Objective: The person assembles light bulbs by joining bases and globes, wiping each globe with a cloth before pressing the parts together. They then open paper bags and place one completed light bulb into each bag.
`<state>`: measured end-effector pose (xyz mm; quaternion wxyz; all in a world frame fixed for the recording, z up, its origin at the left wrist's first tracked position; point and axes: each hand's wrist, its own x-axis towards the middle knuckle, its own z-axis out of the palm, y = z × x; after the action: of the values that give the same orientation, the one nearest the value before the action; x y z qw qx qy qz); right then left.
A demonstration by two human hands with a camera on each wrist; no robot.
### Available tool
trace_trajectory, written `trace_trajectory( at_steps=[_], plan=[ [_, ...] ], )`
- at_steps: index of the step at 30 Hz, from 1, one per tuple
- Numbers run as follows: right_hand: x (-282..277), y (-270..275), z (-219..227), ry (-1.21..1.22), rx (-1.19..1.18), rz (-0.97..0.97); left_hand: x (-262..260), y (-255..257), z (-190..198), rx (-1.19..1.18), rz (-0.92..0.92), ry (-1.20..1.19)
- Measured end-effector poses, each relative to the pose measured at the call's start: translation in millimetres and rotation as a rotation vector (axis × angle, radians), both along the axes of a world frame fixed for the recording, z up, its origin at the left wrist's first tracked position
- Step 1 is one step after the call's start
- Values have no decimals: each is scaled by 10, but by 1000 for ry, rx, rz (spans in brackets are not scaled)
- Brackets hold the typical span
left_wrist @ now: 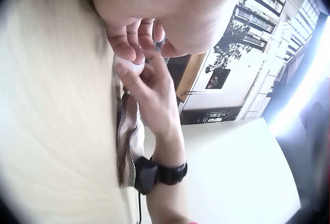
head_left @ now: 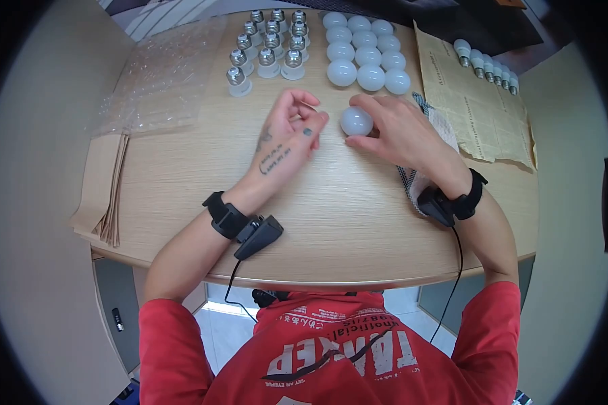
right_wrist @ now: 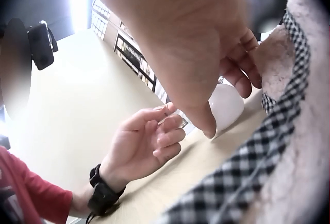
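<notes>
The right hand cups a white bulb dome against the surface, steadying it. At its nine o'clock, the left hand hovers, fingers loosely curled, grip empty.

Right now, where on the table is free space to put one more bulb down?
The table is bare between the wrists and the near edge, and left of the left hand up to the paper bags. It is crowded at the far edge: sockets, bulbs, plastic wrap; the cloth lies under the right hand.
</notes>
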<state>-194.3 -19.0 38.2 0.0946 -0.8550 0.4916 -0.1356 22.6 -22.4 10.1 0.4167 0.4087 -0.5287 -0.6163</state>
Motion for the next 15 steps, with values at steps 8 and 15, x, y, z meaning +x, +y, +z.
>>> trace_trajectory(
  at_steps=[8, 15],
  plan=[
    [-57, 194, 65, -361, 172, -68, 11, -58, -19, -1, -39, -91],
    [-30, 312, -60, -519, 130, -44, -94, 73, -51, -5, -229, -81]
  ],
)
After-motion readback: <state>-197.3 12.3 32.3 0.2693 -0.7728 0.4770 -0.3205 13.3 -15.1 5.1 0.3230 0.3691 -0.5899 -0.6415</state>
